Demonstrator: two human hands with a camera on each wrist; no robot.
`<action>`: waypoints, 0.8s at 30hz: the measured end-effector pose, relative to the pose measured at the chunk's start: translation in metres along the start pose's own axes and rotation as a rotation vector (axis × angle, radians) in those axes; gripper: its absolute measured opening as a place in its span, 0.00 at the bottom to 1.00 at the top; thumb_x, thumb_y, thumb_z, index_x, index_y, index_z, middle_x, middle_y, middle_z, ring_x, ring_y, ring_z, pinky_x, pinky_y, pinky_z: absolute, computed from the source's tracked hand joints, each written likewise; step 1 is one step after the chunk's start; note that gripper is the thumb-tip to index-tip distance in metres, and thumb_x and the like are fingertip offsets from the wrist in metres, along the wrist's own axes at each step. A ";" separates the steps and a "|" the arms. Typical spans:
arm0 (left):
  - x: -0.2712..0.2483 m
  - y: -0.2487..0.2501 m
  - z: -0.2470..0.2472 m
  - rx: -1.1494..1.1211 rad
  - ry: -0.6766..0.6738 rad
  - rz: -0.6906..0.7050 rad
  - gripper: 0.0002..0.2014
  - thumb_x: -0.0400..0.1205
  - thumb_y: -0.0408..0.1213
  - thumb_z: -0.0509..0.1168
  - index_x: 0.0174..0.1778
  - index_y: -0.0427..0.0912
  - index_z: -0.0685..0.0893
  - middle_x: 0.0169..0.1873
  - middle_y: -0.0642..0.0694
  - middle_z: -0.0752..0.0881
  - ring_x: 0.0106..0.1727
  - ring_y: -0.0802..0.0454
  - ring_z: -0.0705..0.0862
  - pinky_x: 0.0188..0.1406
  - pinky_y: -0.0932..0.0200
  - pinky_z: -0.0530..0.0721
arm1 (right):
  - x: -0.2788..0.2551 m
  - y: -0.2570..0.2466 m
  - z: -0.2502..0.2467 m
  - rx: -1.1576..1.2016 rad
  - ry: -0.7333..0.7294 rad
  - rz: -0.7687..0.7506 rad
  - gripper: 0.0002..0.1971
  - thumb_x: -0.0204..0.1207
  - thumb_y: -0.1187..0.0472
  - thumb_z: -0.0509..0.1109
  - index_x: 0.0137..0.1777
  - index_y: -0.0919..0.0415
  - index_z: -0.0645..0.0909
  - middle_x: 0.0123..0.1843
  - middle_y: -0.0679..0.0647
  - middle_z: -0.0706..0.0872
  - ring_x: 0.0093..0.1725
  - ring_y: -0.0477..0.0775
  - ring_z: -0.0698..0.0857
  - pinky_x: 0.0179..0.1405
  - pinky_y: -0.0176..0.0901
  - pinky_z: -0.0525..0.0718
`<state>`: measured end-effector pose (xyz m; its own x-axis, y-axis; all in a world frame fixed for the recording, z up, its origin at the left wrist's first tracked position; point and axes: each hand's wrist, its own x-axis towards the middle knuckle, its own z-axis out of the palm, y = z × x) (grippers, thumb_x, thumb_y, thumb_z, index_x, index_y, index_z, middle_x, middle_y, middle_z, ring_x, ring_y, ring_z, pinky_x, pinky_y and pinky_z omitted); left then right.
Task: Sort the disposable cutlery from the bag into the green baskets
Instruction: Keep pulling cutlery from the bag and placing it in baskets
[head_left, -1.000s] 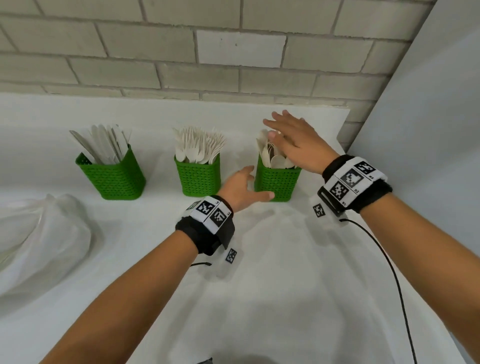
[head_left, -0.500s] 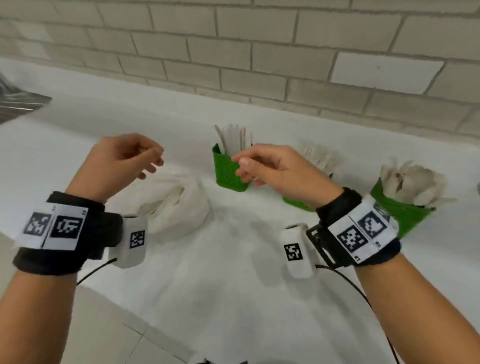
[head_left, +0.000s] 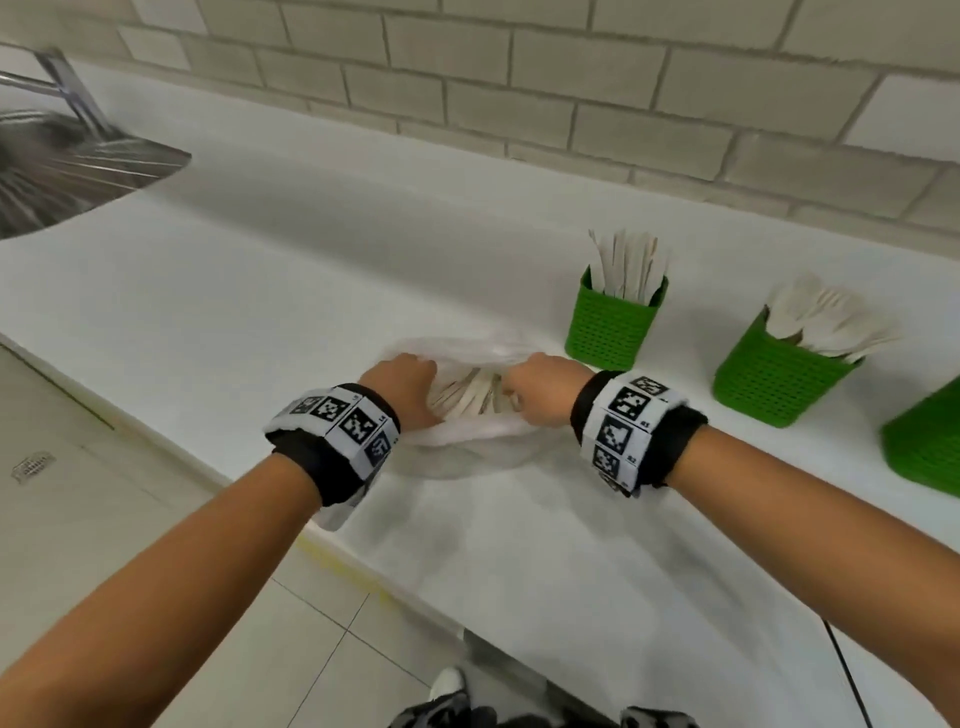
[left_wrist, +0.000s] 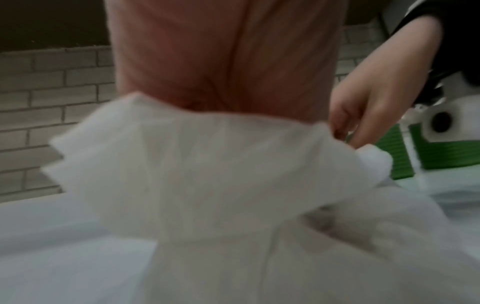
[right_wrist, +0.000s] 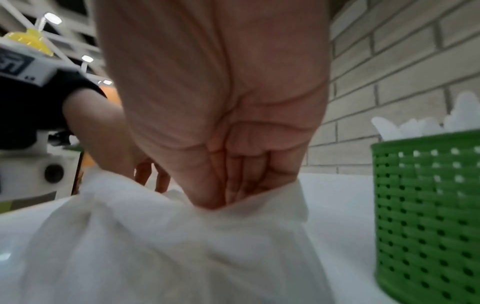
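A white plastic bag (head_left: 467, 441) lies on the white counter with pale cutlery (head_left: 467, 395) showing in its mouth. My left hand (head_left: 402, 387) grips the left side of the bag's rim and my right hand (head_left: 540, 389) grips the right side. In the right wrist view my right hand (right_wrist: 241, 181) has its fingers curled on the bag (right_wrist: 155, 246). In the left wrist view the bag (left_wrist: 207, 174) hides the fingers of my left hand (left_wrist: 226, 82). Three green baskets stand to the right: knives (head_left: 615, 322), forks (head_left: 779, 374), and one cut off by the frame's edge (head_left: 924, 447).
A steel sink (head_left: 62, 171) is set into the counter at the far left. The counter's front edge (head_left: 337, 551) runs diagonally below my arms, with tiled floor beyond it. A brick wall (head_left: 571, 104) backs the counter. A black cable (head_left: 852, 675) trails from my right wrist.
My hands left the rightmost basket, swung left across the counter and came down on the bag, whose rim they now grip on either side.
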<state>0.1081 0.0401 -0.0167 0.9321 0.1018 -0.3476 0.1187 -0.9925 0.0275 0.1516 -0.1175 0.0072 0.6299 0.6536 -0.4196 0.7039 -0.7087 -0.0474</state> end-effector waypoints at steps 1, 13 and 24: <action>0.000 -0.001 0.003 0.007 0.006 0.019 0.32 0.76 0.49 0.68 0.72 0.38 0.68 0.65 0.39 0.76 0.65 0.41 0.77 0.59 0.53 0.77 | -0.001 -0.001 -0.001 -0.054 0.005 0.023 0.12 0.79 0.70 0.56 0.57 0.66 0.78 0.44 0.58 0.77 0.48 0.62 0.80 0.39 0.44 0.72; -0.013 -0.017 0.026 0.019 0.025 0.351 0.33 0.77 0.54 0.63 0.75 0.42 0.66 0.73 0.39 0.67 0.74 0.40 0.66 0.77 0.52 0.59 | 0.036 -0.029 -0.001 -0.332 -0.116 -0.184 0.26 0.82 0.62 0.58 0.80 0.59 0.60 0.78 0.56 0.67 0.74 0.58 0.71 0.68 0.47 0.68; -0.031 -0.028 0.016 -0.041 0.422 0.486 0.18 0.58 0.47 0.80 0.36 0.38 0.90 0.57 0.31 0.83 0.58 0.26 0.80 0.54 0.34 0.78 | 0.041 -0.007 -0.008 -0.588 -0.045 -0.261 0.29 0.80 0.57 0.59 0.81 0.53 0.57 0.73 0.56 0.69 0.71 0.60 0.71 0.53 0.51 0.76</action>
<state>0.0701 0.0636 -0.0214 0.9363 -0.3328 0.1120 -0.3457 -0.9296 0.1280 0.1747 -0.0839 -0.0025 0.4078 0.7642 -0.4997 0.9028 -0.2556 0.3459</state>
